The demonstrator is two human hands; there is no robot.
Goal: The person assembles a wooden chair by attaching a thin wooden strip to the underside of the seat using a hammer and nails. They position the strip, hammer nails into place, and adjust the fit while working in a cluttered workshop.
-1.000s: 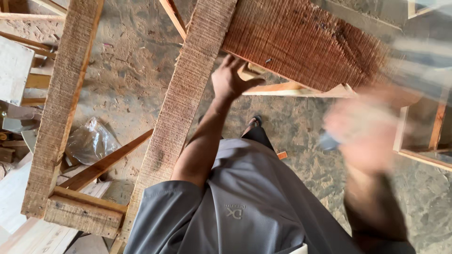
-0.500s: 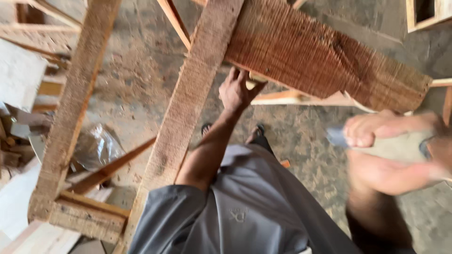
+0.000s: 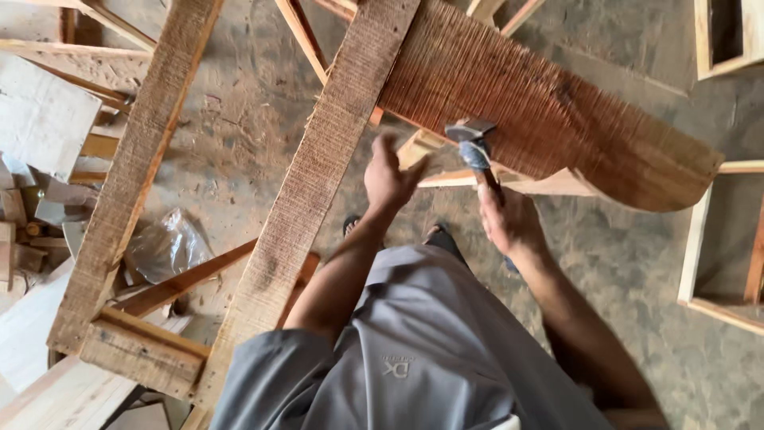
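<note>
Reddish plank [image 3: 549, 119] now has the hammer [image 3: 471, 139] down on it, clenched in the right hand [image 3: 509, 219], left hand [image 3: 390, 177] steadying beside, loosely curled.

Rough-sawn reddish curved wooden board [image 3: 549, 119]; dull grey metal hammer head [image 3: 469, 130]; crinkled glossy clear plastic bag [image 3: 165, 245] at eight o'clock.

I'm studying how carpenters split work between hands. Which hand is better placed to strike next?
Likely the right hand: it grips the hammer, whose head is at the curved board. The left hand holds no tool, at that board's lower edge.
</note>
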